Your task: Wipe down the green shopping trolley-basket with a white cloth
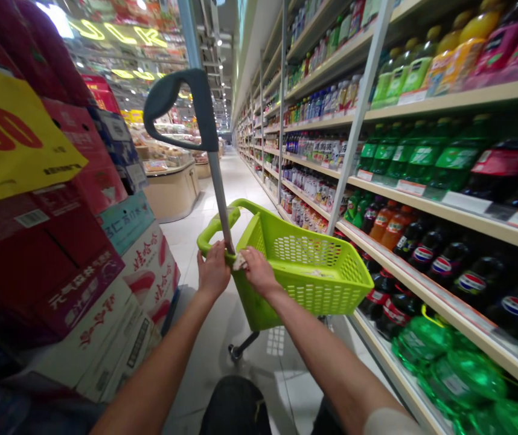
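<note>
A lime-green shopping cart (331,275) with perforated sides stands in front of me. From it rises a grey metal pole (221,193), topped by a dark grey loop handle (202,112). My left hand (214,269) is closed over the cart's green rim, just left of the foot of the pole. In my right hand (258,269) is a crumpled whitish tissue (239,261), pinched and pressed to the rim right of the pole. A few pale scraps, too small to name, lie on the cart's floor.
Shelves (449,205) of drink bottles line the right side, with large green bottles (453,374) at the bottom. Stacked drink cartons (82,266) crowd the left, below a yellow price sign (14,133). A tiled aisle (227,175) runs ahead past a beige counter (171,193).
</note>
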`<state>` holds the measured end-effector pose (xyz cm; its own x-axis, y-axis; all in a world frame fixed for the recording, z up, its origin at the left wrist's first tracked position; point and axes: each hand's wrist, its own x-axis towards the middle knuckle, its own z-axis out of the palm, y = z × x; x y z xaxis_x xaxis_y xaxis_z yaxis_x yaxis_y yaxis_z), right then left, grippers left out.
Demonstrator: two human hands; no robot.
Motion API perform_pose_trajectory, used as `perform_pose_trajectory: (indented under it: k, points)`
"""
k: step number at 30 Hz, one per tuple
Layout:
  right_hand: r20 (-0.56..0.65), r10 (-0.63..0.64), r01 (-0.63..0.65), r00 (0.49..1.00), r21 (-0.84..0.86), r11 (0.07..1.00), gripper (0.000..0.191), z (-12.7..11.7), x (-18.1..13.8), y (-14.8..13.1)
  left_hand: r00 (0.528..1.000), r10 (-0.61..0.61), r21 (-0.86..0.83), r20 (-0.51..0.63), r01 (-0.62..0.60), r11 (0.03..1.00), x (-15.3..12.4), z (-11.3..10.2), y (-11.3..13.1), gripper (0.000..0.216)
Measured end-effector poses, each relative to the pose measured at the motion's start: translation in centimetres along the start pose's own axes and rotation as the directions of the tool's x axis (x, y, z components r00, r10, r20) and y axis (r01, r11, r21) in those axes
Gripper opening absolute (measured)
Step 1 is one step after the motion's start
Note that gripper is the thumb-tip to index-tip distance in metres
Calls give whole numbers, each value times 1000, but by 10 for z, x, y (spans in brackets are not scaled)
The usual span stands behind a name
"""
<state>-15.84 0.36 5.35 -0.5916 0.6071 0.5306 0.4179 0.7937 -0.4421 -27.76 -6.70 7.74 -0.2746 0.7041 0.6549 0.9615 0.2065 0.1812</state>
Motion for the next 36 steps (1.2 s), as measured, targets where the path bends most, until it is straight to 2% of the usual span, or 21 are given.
perform_pose_trajectory:
  k: [4,6,9,11,13,15,17,19,21,23,27,29,32,34,36]
  points:
    - [-133,125,-128,983,-17,992,45,-25,-53,67,999,40,3,-18,-40,999,-6,-1,5,51]
    - [-233,157,-164,960,-8,986,47,-30,-69,86,998,28,-5,-51,-28,1000,-9,2,10,52]
    - [-278,106,-97,955,45,994,50,-20,-65,75,994,3,-34,-111,-7,999,-13,7,20,57]
    - [-242,31,-15,970,69,998,51,-8,-50,54,986,-3,-54,-168,-6,999,-16,9,26,60]
    - [-205,-29,44,978,68,997,52,0,-38,41,976,41,-56,-213,-54,997,-20,10,33,60]
    - [-176,-55,66,983,55,996,53,-2,-40,48,967,193,-32,-167,-201,979,-24,10,40,57]
    - [-169,-30,35,985,31,999,52,-15,-57,74,932,361,-9,-34,-361,932,-28,12,46,53]
    - [-210,53,-56,976,-7,998,50,-33,-80,108,903,420,6,89,-422,907,-30,15,52,50]
    - [-292,136,-155,947,-44,987,50,-47,-95,131,914,381,31,140,-389,921,-32,19,59,48]
    - [-328,160,-187,931,-52,981,49,-48,-97,134,929,334,49,159,-345,937,-34,22,67,47]
    - [-220,-4,-3,975,-34,999,52,-27,-75,102,923,341,38,177,-352,935,-36,27,78,48]
    - [-191,-55,48,980,-42,998,54,-25,-74,101,918,353,28,180,-363,931,-37,27,79,49]
    - [-235,31,-59,972,-112,992,52,-50,-101,139,920,343,20,188,-352,936,-37,26,78,51]
    - [-337,154,-226,929,-186,956,47,-75,-127,175,924,333,18,187,-342,939,-38,26,79,52]
    - [-410,211,-314,887,-200,928,44,-92,-144,199,932,313,23,182,-323,946,-39,27,83,52]
